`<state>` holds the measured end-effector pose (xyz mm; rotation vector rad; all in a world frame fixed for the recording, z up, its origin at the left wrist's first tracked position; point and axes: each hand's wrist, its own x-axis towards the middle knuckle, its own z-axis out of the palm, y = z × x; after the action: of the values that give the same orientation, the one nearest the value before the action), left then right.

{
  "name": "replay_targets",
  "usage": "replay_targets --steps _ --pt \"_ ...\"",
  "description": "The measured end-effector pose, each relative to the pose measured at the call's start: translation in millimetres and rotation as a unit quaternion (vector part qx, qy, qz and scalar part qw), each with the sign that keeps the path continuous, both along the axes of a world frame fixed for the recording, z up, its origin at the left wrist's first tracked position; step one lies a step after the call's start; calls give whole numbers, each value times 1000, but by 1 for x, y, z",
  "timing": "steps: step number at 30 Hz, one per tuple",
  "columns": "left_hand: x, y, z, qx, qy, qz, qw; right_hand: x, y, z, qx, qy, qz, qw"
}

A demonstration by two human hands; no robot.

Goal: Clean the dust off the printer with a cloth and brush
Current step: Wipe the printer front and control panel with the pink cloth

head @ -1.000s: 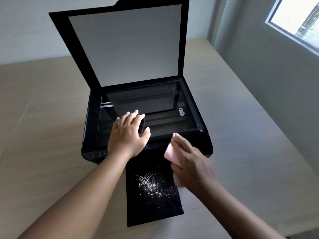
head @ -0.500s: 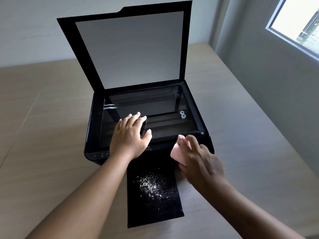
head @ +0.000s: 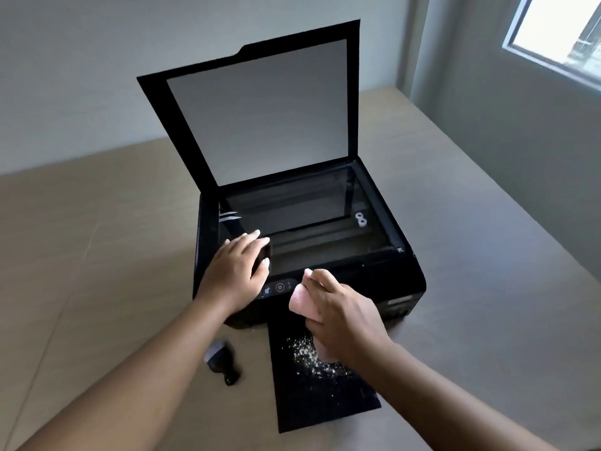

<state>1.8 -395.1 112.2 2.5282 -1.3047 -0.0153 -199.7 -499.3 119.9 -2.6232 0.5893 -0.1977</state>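
Pink soft cloth [head: 304, 303] under right hand [head: 344, 315], glossy black printer [head: 374, 275]

Light source: window [head: 562, 27], upper right, overexposed.
Room: dim, soft shadows.
Glare: faint reflections on scanner glass [head: 292, 222].
Distortion: wide-angle bending at edges.
Sharpness: slightly soft.

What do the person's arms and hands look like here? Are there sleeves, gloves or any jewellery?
Both forearms are bare as far as the picture shows, with no sleeves in view. The left hand and the right hand wear no gloves. No watch, bracelet or ring is visible on either. The fingernails are short and look light, without obvious coloured polish.
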Motion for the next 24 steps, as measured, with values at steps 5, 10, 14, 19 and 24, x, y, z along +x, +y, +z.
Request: replay_targets --steps 5,10,14,19,24 --pt "3 13 -9 -6 -2 31 999 -7 4 -7 -77 29 -1 997" --pt "8 14 -13 -18 -3 22 1000 -35 -35 -2 -186 86 -100 974" --pt "7 13 -15 -18 -3 20 1000 -30 -45 8 -281 142 -57 947" --pt "9 12 -14 -24 -1 17 1000 -10 -50 33 -265 180 -33 947" --pt "8 12 -16 -26 -6 16 1000 5 -14 23 -87 75 -184 976"
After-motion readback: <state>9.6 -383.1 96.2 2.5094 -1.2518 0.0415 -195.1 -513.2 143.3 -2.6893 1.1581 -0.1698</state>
